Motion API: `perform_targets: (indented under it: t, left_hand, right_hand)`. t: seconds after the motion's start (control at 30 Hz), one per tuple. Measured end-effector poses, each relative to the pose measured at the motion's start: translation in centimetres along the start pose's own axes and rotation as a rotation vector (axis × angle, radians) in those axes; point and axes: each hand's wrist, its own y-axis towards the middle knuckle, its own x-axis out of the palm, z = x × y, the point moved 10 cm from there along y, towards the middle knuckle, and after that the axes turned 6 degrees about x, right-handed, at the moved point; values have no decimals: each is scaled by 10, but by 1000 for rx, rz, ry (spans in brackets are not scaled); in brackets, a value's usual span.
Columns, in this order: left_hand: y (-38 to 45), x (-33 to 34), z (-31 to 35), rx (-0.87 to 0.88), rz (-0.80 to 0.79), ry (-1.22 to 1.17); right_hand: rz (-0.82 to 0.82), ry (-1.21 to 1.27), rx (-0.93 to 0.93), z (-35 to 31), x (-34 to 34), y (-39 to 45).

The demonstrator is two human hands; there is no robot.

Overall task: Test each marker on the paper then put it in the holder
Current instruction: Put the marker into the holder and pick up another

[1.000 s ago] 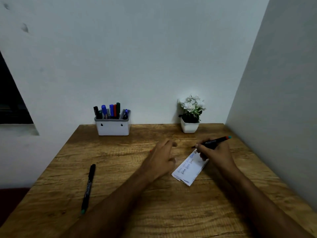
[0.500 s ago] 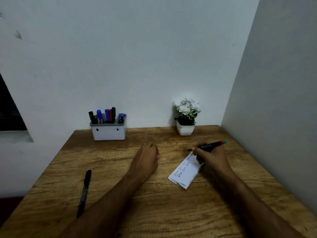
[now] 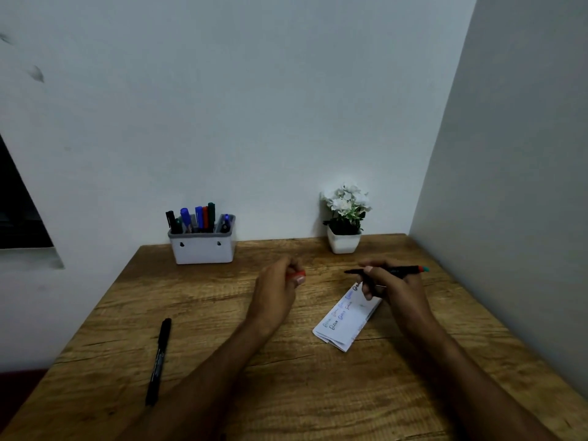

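The wooden table (image 3: 286,393) fills the near part of the view, and its grain runs from left to right. On the near left a black marker (image 3: 158,361) lies alone, close to the left edge. To the right of the middle a folded paper (image 3: 346,319) lies flat with some written lines on it.

The left hand (image 3: 275,291) is above the middle of the table, and its fingers are curled around a small red cap (image 3: 296,275). The right hand (image 3: 393,289) is over the far end of the paper, and its fingers grasp a black marker with a teal end (image 3: 386,270), held nearly level above the table.

At the far edge, against the white wall (image 3: 254,106), the white holder (image 3: 203,248) stands on the left with several markers upright inside. A small flower pot (image 3: 344,241) stands on the right, near the corner. A grey wall (image 3: 515,186) closes the right side. The table between holder and pot is bare wood.
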Motion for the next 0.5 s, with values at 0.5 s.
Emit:
perform_targets:
  t: [0.5]
  left_hand:
    - [-10,11,19,-43,-62,-182]
  right_hand:
    - [-142,5,-121,-19,32,-11]
